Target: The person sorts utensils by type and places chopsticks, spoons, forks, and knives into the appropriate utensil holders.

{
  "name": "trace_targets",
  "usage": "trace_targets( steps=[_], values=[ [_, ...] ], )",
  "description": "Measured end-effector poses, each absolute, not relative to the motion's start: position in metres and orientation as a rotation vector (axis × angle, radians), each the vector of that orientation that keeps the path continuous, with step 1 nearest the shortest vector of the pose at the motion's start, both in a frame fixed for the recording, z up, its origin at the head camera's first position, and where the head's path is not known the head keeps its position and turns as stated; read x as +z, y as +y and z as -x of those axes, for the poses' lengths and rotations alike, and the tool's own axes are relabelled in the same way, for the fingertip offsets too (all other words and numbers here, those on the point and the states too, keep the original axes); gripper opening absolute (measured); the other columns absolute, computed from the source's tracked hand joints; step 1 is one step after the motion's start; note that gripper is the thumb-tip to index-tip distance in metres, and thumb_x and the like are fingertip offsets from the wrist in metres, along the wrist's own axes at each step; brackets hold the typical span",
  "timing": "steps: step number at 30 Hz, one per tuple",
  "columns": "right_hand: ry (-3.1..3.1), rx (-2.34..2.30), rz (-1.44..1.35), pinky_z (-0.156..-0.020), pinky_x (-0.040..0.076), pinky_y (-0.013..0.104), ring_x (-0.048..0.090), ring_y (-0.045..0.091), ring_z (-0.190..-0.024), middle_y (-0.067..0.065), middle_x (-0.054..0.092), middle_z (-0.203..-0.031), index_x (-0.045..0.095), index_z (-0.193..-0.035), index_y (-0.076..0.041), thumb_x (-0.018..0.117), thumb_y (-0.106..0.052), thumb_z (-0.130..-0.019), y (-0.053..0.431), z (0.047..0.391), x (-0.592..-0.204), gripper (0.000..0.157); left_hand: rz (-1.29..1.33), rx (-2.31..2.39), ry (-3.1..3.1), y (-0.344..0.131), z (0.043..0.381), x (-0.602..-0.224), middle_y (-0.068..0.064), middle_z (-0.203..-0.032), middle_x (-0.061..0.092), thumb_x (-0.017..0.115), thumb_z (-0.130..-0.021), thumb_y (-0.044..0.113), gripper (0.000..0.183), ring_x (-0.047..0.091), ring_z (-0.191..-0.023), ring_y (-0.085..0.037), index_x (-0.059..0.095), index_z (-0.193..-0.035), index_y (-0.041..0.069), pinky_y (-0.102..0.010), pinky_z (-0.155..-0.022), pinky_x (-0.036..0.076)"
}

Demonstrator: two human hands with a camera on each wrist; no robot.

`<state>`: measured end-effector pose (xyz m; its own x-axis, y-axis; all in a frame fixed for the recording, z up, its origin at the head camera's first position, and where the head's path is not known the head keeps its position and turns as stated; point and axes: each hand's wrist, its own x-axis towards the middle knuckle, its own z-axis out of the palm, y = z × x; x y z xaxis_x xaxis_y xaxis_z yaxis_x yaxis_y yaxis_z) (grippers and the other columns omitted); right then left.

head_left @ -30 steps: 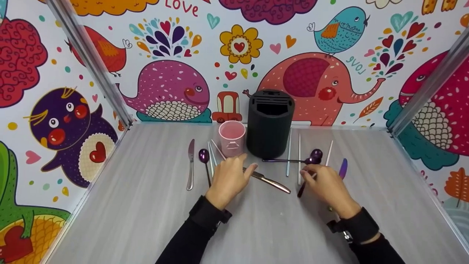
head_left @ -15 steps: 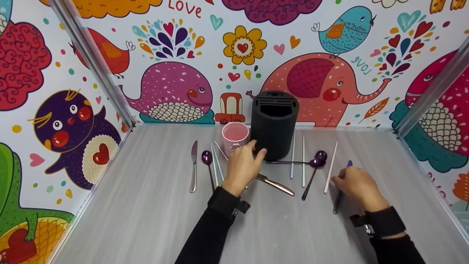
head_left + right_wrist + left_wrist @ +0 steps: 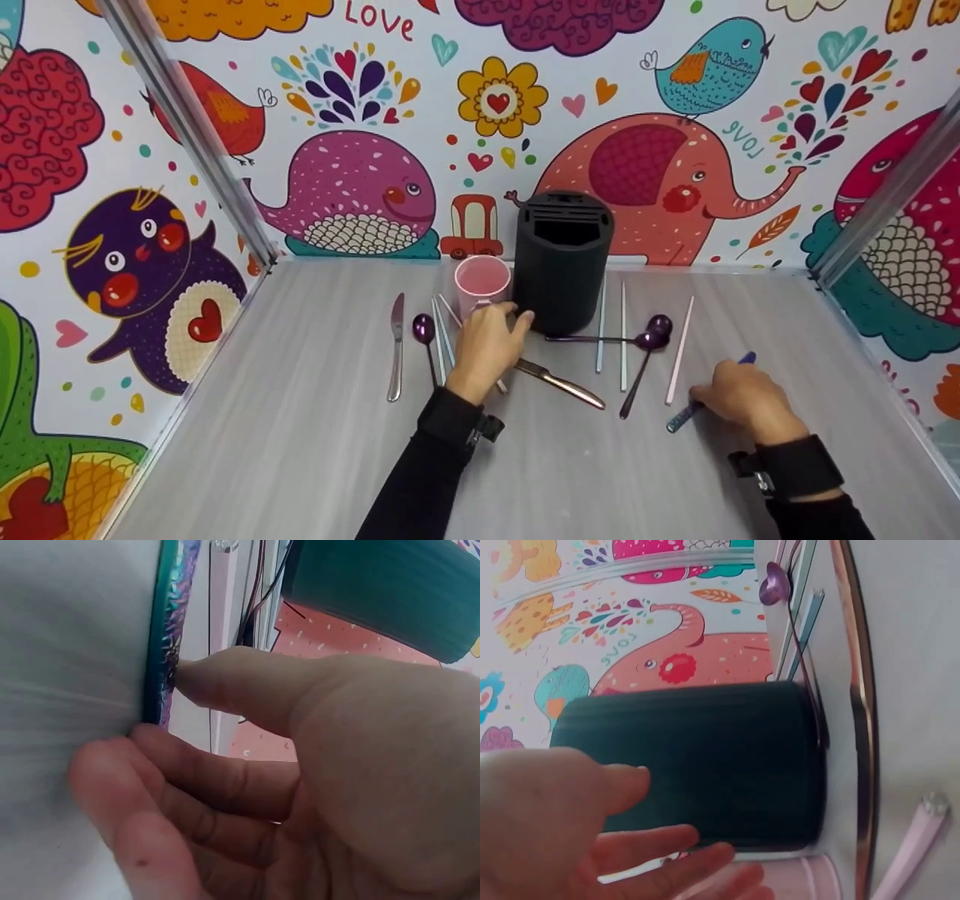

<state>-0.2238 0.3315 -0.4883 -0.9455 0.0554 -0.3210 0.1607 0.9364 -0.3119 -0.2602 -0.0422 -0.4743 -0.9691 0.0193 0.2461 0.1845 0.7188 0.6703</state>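
At the right, my right hand (image 3: pixel 748 401) pinches the iridescent knife (image 3: pixel 681 420) low over the table; its blade tip shows beyond the knuckles. In the right wrist view the thumb lies against the knife's textured handle (image 3: pixel 174 630), with the fingers curled on the other side. My left hand (image 3: pixel 487 343) hovers in front of the pink cup (image 3: pixel 482 279) and the black knife block (image 3: pixel 561 285), holding nothing. The left wrist view shows its fingers (image 3: pixel 705 866) loosely extended beside the block. Under that hand lies a gold knife (image 3: pixel 564 385), partly hidden.
Purple spoons (image 3: pixel 424 328) and a silver knife (image 3: pixel 396 349) lie on the grey table (image 3: pixel 315 420). Pale chopsticks (image 3: pixel 623 337) lie on both sides of the block, and a pink chopstick (image 3: pixel 680 351) lies left of the right hand. A patterned wall (image 3: pixel 360 187) stands behind.
My right hand has moved right from the spoons to the iridescent knife and taken hold of it, and the knife has turned. The left hand has shifted slightly right.
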Motion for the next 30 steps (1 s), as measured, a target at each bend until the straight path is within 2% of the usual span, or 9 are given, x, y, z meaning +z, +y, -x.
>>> trace_targets(
  steps=[7,12,18,24,30],
  values=[
    [2.844,-0.529,-0.137,-0.054,0.044,0.034,0.059,0.022,-0.062,0.008,0.060,-0.072,0.063,-0.074,-0.007,0.074,-0.024,-0.094,0.332,0.225,-0.491,0.028,0.168,-1.094,-2.744,-0.044,0.259,-0.480,-0.018,-0.136,0.079,0.068,-0.109,0.041,0.046,0.075,-0.126,-0.040,0.078,-0.135,0.005,-0.056,-0.105,0.061],
    [2.828,-0.559,-0.154,-0.051,0.049,0.035,0.062,0.024,-0.059,0.013,0.063,-0.074,0.064,-0.077,-0.004,0.071,-0.020,-0.092,0.337,0.229,-0.490,0.023,0.173,-1.090,-2.758,-0.044,0.260,-0.476,-0.016,-0.138,0.078,0.066,-0.110,0.043,0.047,0.075,-0.127,-0.039,0.077,-0.138,0.007,-0.055,-0.105,0.061],
    [2.802,-0.641,-0.161,-0.051,0.050,0.032,0.063,0.021,-0.057,0.009,0.060,-0.072,0.062,-0.074,-0.006,0.071,-0.021,-0.092,0.339,0.233,-0.493,0.025,0.182,-1.106,-2.749,-0.044,0.261,-0.471,-0.015,-0.138,0.078,0.065,-0.111,0.042,0.046,0.075,-0.127,-0.035,0.077,-0.138,0.006,-0.053,-0.106,0.060],
    [2.764,-0.763,-0.191,-0.053,0.055,0.032,0.068,0.017,-0.055,0.009,0.065,-0.073,0.070,-0.089,0.001,0.070,-0.013,-0.094,0.341,0.235,-0.498,0.015,0.209,-1.090,-2.748,-0.043,0.261,-0.471,-0.014,-0.135,0.080,0.066,-0.111,0.041,0.045,0.076,-0.124,-0.033,0.078,-0.136,0.006,-0.051,-0.105,0.061],
    [2.784,-0.816,-0.200,-0.054,0.055,0.033,0.069,0.017,-0.058,0.012,0.068,-0.076,0.070,-0.098,0.006,0.068,-0.012,-0.096,0.341,0.236,-0.503,0.019,0.234,-1.074,-2.759,-0.042,0.262,-0.473,-0.014,-0.133,0.081,0.067,-0.110,0.040,0.044,0.077,-0.123,-0.033,0.078,-0.135,0.005,-0.050,-0.104,0.061]
  ],
)
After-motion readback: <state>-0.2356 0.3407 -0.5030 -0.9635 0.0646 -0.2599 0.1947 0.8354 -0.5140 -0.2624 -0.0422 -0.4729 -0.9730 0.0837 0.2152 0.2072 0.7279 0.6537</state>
